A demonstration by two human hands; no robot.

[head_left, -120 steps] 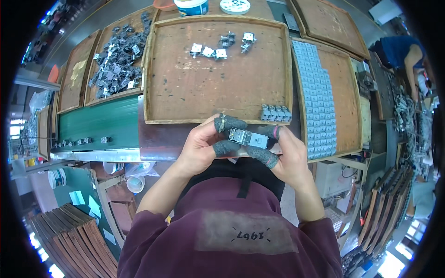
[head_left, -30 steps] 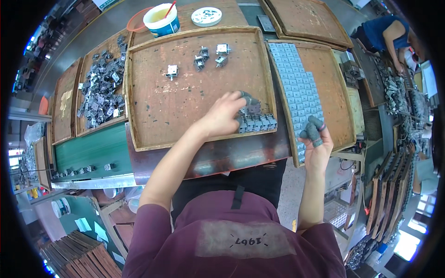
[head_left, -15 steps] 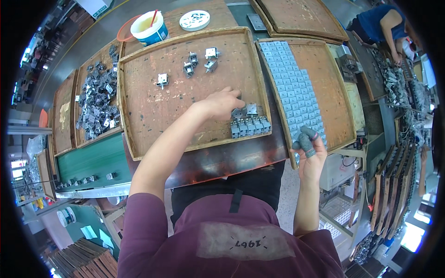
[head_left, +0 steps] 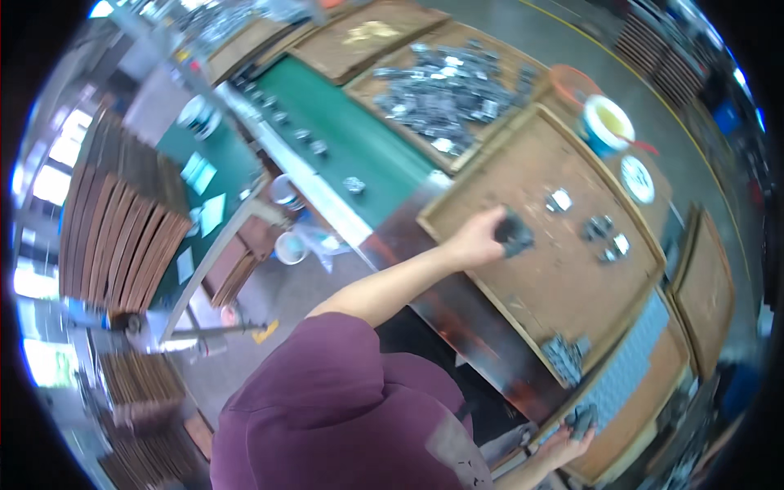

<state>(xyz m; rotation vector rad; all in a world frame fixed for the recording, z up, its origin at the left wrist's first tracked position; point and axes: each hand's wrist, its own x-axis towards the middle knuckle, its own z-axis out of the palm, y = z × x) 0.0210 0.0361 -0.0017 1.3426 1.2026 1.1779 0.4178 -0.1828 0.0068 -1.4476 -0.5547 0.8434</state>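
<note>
The picture is smeared by motion. My left hand (head_left: 482, 237) is over the near left part of a shallow wooden tray (head_left: 523, 306). Dark grey covers are on its fingertips, and whether anything sits between them is unclear. Small metal parts (head_left: 559, 201) lie singly in the same tray, to the right of this hand. A cluster of grey block-shaped parts (head_left: 563, 358) stands at the tray's near right corner. Low at the right, my right hand (head_left: 565, 447), with grey-covered fingertips, is beside the tray of pale blue-grey blocks (head_left: 627, 377); its grip is blurred.
A heap of metal parts (head_left: 449, 86) fills another wooden tray at the back. Several small parts lie on a green belt (head_left: 351, 139) left of my tray. A white and blue bucket (head_left: 604, 126) and a white dish (head_left: 637, 180) stand beyond it. Stacked wooden boards (head_left: 122, 212) are far left.
The view has swung to the left. My left hand has gone from beside the block cluster to the tray's left part. My right hand remains near the pale blocks.
</note>
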